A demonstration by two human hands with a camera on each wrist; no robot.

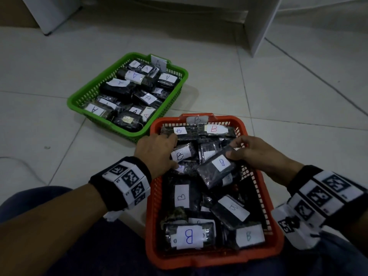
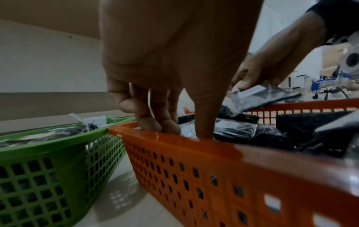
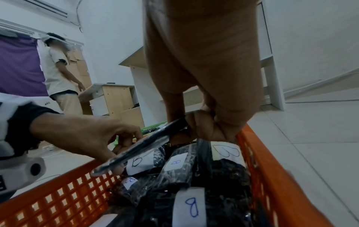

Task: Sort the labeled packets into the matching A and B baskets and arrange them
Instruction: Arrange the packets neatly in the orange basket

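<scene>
- Two baskets: green (image 1: 79, 96), orange (image 1: 153, 196).
- Right hand (image 1: 256, 154) pinches one B packet (image 1: 217, 168), raised.
- Left hand's (image 1: 157, 152) fingers spread, pressing packets below.

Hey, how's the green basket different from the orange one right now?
The green basket carries an A tag and A-labeled packets; the orange basket carries a B tag and B-labeled packets. The green one sits farther away with no hand in it; the orange one is nearest, with the left hand and right hand working inside. Both are slotted plastic, filled with dark packets.

Orange basket (image 1: 266, 204), green basket (image 1: 79, 96), black packets (image 1: 217, 170)
</scene>
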